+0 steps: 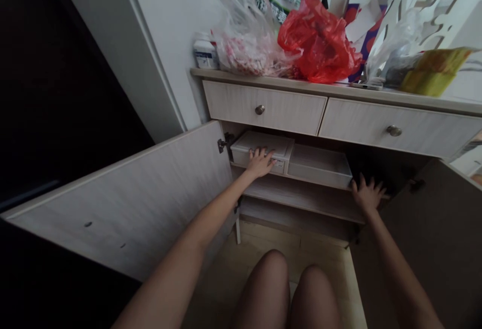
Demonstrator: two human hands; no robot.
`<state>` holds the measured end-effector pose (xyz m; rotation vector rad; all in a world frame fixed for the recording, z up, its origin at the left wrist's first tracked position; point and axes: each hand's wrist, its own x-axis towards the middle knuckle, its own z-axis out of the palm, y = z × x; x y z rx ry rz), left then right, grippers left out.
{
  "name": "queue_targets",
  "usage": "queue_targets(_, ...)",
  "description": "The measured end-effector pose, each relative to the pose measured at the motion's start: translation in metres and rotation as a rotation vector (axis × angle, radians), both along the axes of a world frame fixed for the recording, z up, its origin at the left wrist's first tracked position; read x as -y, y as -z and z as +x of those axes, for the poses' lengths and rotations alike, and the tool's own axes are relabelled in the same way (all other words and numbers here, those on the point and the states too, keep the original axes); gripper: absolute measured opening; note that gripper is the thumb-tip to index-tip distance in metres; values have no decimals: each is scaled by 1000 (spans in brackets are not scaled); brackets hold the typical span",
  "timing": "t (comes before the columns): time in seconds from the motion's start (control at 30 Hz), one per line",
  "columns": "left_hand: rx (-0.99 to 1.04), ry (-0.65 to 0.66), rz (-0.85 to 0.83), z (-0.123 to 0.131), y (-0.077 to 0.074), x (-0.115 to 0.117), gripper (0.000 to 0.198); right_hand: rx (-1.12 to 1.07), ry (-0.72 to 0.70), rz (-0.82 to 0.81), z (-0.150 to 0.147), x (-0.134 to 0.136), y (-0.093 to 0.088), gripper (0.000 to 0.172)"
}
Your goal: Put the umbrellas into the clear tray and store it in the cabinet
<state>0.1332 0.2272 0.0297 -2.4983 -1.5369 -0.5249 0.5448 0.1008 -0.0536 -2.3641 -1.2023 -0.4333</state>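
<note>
On the upper shelf of an open cabinet sit two pale storage boxes side by side. My left hand rests with spread fingers on the front edge of the left, lidded box. Beside it lies a translucent, shallow box with a flat top. At that box's right end is my right hand, fingers spread over the shelf's front edge. Its fingertips reach close to the box's corner; whether they touch it I cannot tell. Neither hand grasps anything.
Both cabinet doors stand open, the left door and the right door, flanking my arms. Lower shelves lie below. Above are two knobbed drawers. The cabinet top carries a red plastic bag, a clear bag and a white bottle.
</note>
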Motion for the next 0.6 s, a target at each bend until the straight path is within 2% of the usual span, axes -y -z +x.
queue_targets(0.1, 0, -15, -3, 3, 0, -1, 54, -62, 71, 6, 5, -5, 5, 57)
queue_targets(0.2, 8, -28, -23, 7, 1, -1, 55, -185, 77, -2, 9, -22, -9, 59)
queue_targets(0.27, 14, -31, -49, 9, 1, -1, 57, -230, 32, 73, 1, -26, -17, 62)
queue_targets(0.33, 18, -30, -90, 9, -3, -1, 57, -258, -61, 227, -16, -15, -19, 65)
queue_targets(0.4, 14, -20, -145, 8, -9, -2, 57, -281, -228, 411, -41, 17, -14, 67)
queue_targets(0.5, 54, 54, -113, 3, -18, 5, 61, -273, -452, 632, -73, 97, -5, 65)
queue_targets(0.53, 101, 89, -57, -1, -19, 12, 61, -253, -458, 670, -80, 129, -2, 60)
queue_targets(0.6, 248, 150, 98, -13, -17, 37, 59, -179, -377, 733, -84, 191, 0, 56)
